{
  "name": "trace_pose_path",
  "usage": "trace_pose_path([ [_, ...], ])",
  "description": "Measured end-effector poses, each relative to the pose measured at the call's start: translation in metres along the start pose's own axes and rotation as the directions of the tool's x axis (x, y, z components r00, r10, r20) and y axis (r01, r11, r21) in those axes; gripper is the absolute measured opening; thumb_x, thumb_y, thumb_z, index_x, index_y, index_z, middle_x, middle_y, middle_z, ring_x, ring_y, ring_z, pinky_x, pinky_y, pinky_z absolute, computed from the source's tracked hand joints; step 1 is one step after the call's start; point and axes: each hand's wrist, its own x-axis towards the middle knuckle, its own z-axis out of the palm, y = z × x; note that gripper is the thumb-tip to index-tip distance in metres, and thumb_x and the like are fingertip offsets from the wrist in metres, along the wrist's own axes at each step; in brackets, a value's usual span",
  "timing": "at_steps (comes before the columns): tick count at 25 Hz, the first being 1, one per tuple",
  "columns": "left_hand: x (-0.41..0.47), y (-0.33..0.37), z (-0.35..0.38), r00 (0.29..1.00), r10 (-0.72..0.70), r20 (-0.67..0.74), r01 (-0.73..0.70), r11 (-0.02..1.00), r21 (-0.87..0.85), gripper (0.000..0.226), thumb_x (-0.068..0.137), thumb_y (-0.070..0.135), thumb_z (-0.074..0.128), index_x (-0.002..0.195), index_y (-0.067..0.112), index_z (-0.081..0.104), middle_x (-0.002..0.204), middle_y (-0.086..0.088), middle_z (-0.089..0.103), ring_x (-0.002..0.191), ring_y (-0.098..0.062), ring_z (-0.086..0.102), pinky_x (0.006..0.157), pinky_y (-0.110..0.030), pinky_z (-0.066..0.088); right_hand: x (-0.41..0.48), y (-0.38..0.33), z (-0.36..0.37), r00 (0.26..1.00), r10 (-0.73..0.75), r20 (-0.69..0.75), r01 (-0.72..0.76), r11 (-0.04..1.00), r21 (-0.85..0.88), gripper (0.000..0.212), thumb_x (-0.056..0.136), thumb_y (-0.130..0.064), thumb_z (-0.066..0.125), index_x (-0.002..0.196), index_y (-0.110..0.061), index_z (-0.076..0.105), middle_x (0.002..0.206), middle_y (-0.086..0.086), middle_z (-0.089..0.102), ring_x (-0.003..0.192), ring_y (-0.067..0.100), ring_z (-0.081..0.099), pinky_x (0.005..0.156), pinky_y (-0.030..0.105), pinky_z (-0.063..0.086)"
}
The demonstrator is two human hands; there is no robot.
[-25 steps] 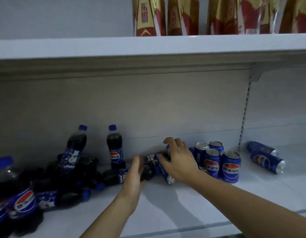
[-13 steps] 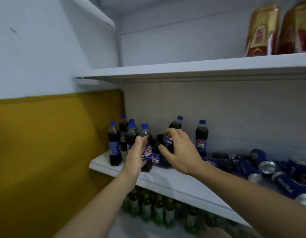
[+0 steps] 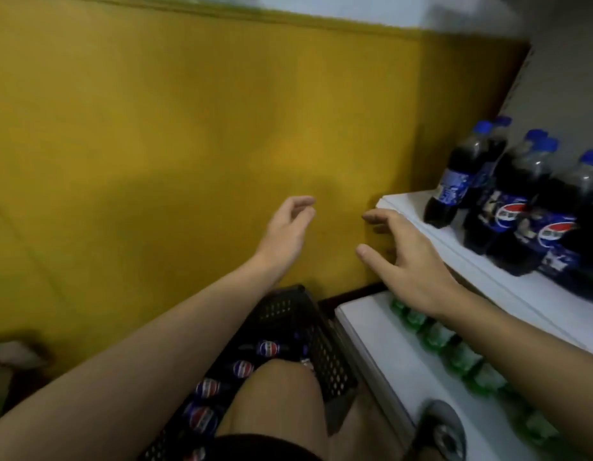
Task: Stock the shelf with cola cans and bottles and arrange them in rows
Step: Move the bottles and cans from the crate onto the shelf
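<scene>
Both hands hang in open air in front of the yellow wall (image 3: 188, 128), clear of the shelving; the left hand (image 3: 287, 231) is loosely curled, its grip half open with nothing in it; the right hand (image 3: 411, 264) is spread wide, thumb and fingers apart, its grip also empty, and it hovers just off the corner of the white shelf (image 3: 455, 247), whether touching the edge I cannot tell.

On that shelf the cola bottles (image 3: 508, 207) stand upright with blue caps, bunched close together near the left end and running off to the right; a strip of bare shelf is left along the front edge, and a small bare corner at the left end beside the first bottle.

Below, a lower white shelf (image 3: 381, 354) juts further out toward the person; a row of green bottles (image 3: 438, 337) shows under the upper shelf's edge, blurred.

Down between the forearms sits a black perforated basket (image 3: 321, 344) on the floor, tight against the lower shelf's left side; more cola bottles (image 3: 242, 369) lie inside it, red-white-blue labels showing; the person's bare knee (image 3: 282, 400) covers its near part.

The space between the two hands is open, with only the wall behind.
</scene>
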Motion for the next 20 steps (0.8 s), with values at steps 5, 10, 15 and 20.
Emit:
trace_pose_path([
  [5,0.013,-0.088,0.019,0.964,-0.266,-0.007,0.266,0.964,0.016,0.027,0.107,0.032,0.048,0.132,0.027,0.055,0.136,0.005,0.054,0.124,-0.016,0.053,0.095,-0.037,0.048,-0.008,0.07,0.071,0.985,0.072,0.156,-0.092,0.988,0.125,0.045,0.096,-0.042,0.061,0.137,-0.034,0.044,0.133,-0.015,0.048,0.117,0.003,0.049,0.087,0.027,0.051],
  [10,0.01,-0.165,-0.013,0.878,-0.478,-0.012,0.477,0.876,0.074,0.027,0.109,0.035,0.043,0.134,0.03,0.052,0.137,0.005,0.053,0.118,-0.014,0.057,0.096,-0.04,0.05,0.003,0.128,0.14,0.924,0.179,0.339,-0.232,0.965,0.121,0.05,0.098,-0.045,0.058,0.141,-0.028,0.042,0.137,-0.01,0.049,0.117,0.005,0.05,0.083,0.017,0.044],
  [15,0.029,-0.195,-0.044,0.873,-0.487,0.016,0.483,0.87,0.093,0.026,0.108,0.035,0.042,0.131,0.03,0.054,0.133,0.007,0.056,0.112,-0.014,0.064,0.093,-0.04,0.054,0.007,0.147,0.214,0.79,0.151,0.595,-0.181,0.983,-0.009,0.051,0.097,-0.045,0.059,0.142,-0.028,0.041,0.135,-0.003,0.05,0.121,0.015,0.051,0.096,0.028,0.044],
  [20,0.041,-0.219,-0.064,0.834,-0.551,0.017,0.545,0.83,0.122,0.022,0.108,0.034,0.044,0.126,0.03,0.054,0.13,0.002,0.058,0.107,-0.017,0.065,0.089,-0.038,0.052,0.009,0.158,0.278,0.623,0.218,0.752,-0.206,0.972,-0.111,0.051,0.095,-0.043,0.061,0.14,-0.027,0.04,0.131,0.001,0.052,0.117,0.021,0.056,0.092,0.034,0.049],
])
